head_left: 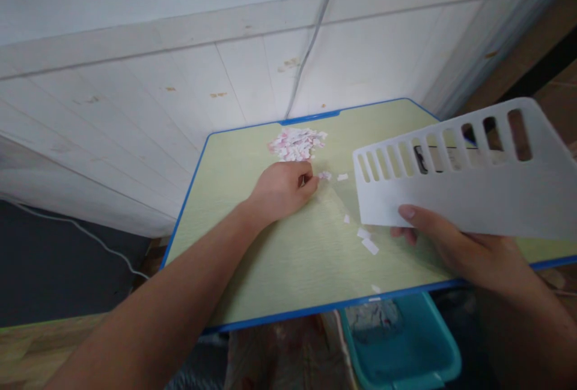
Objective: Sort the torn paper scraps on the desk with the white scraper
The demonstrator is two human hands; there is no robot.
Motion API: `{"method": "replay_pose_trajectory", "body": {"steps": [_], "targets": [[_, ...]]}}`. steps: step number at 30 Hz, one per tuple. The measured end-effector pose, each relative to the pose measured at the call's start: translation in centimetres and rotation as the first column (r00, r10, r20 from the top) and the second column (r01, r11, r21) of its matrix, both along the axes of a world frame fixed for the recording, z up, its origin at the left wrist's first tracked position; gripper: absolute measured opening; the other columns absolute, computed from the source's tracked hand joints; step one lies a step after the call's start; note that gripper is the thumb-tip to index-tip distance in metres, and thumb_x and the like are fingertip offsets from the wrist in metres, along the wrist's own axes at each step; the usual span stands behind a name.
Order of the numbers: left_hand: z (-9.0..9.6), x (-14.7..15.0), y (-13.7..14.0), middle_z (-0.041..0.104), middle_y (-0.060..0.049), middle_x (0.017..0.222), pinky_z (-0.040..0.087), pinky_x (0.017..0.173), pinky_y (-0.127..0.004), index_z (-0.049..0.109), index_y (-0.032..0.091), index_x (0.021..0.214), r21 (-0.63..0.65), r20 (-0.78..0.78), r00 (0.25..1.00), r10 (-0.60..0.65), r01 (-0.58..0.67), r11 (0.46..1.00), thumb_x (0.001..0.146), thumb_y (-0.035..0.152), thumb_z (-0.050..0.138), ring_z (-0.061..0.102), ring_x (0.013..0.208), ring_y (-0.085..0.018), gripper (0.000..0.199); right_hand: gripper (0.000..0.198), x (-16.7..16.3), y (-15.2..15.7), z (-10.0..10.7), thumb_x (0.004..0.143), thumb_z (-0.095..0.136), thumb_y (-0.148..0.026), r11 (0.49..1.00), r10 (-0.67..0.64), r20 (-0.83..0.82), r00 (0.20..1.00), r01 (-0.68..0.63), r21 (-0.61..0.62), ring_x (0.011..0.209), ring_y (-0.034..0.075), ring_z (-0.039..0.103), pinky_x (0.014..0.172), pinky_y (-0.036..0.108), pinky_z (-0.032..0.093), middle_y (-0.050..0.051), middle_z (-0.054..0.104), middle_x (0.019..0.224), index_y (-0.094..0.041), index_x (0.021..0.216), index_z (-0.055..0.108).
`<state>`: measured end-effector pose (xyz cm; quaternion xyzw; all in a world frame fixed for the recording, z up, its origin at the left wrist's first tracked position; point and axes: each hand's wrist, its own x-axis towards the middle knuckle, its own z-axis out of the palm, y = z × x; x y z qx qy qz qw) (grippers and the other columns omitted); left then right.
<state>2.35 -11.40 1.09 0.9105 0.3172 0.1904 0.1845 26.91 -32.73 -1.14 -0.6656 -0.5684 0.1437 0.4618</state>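
Note:
My right hand grips a white plastic basket with a row of slots by its lower edge, thumb on the near face. The basket is tilted and held over the right part of the table. My left hand rests on the table with fingers curled into a pinch; what lies between them, if anything, is hidden. Just beyond its knuckles is a heap of pink and white paper scraps. A few small scraps lie beside the fingertips, and loose white pieces trail toward the front edge.
The pale green table has a blue rim and stands against a white panelled wall. A cable runs down the wall behind it. Under the front edge is a teal bin with grey-white material inside.

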Motion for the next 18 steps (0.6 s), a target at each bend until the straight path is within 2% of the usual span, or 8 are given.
{"method": "replay_pose_trajectory", "body": {"steps": [3, 6, 10, 15, 18], "targets": [[0.1, 0.1, -0.1, 0.064, 0.001, 0.068, 0.032, 0.065, -0.032, 0.066, 0.021, 0.074, -0.001, -0.004, 1.0, -0.001, 0.001, 1.0, 0.103, 0.035, 0.068, 0.05, 0.063, -0.015, 0.032, 0.045, -0.1, 0.3, 0.4, 0.104, 0.075, -0.054, 0.999, -0.036, -0.056, 0.998, 0.037, 0.013, 0.064, 0.024, 0.071, 0.077, 0.041, 0.061, 0.0, 0.072, 0.066, -0.032, 0.065, 0.069], [0.2, 0.1, -0.2, 0.063, 0.001, 0.067, 0.03, 0.065, -0.033, 0.064, 0.021, 0.073, -0.001, -0.004, 1.0, -0.007, 0.007, 1.0, 0.103, 0.036, 0.067, 0.049, 0.063, -0.015, 0.034, 0.041, -0.2, 0.1, 0.5, 0.098, 0.082, -0.05, 0.997, -0.075, -0.096, 0.992, 0.077, 0.013, 0.065, 0.025, 0.071, 0.072, 0.041, 0.062, 0.002, 0.073, 0.066, -0.032, 0.064, 0.069], [0.3, 0.1, -0.2, 0.062, 0.001, 0.067, 0.029, 0.065, -0.033, 0.062, 0.021, 0.072, -0.011, -0.013, 1.0, -0.011, 0.011, 1.0, 0.102, 0.037, 0.066, 0.048, 0.063, -0.015, 0.035, 0.028, 0.1, -0.4, -0.1, 0.089, 0.09, -0.042, 0.986, -0.146, -0.161, 0.976, 0.158, 0.061, 0.074, 0.028, 0.075, 0.078, 0.043, 0.065, 0.002, 0.08, 0.076, -0.032, 0.069, 0.073], [0.3, 0.1, -0.1, 0.063, 0.001, 0.068, 0.031, 0.065, -0.033, 0.063, 0.022, 0.074, -0.022, -0.032, 0.999, -0.001, 0.001, 1.0, 0.102, 0.037, 0.066, 0.05, 0.064, -0.016, 0.033, 0.035, 0.3, 0.0, -0.6, 0.095, 0.085, -0.043, 0.991, -0.115, -0.176, 0.978, 0.125, 0.045, 0.065, 0.026, 0.072, 0.072, 0.042, 0.061, 0.0, 0.075, 0.069, -0.031, 0.067, 0.07], [0.4, 0.1, -0.2, 0.063, 0.0, 0.068, 0.032, 0.065, -0.033, 0.063, 0.022, 0.074, -0.021, -0.038, 0.999, 0.0, -0.001, 1.0, 0.102, 0.036, 0.066, 0.05, 0.064, -0.016, 0.032, 0.04, 0.2, 0.5, -0.3, 0.098, 0.082, -0.04, 0.984, -0.137, -0.165, 0.977, 0.153, 0.089, 0.064, 0.025, 0.071, 0.072, 0.042, 0.059, 0.0, 0.071, 0.066, -0.031, 0.062, 0.067]]}}
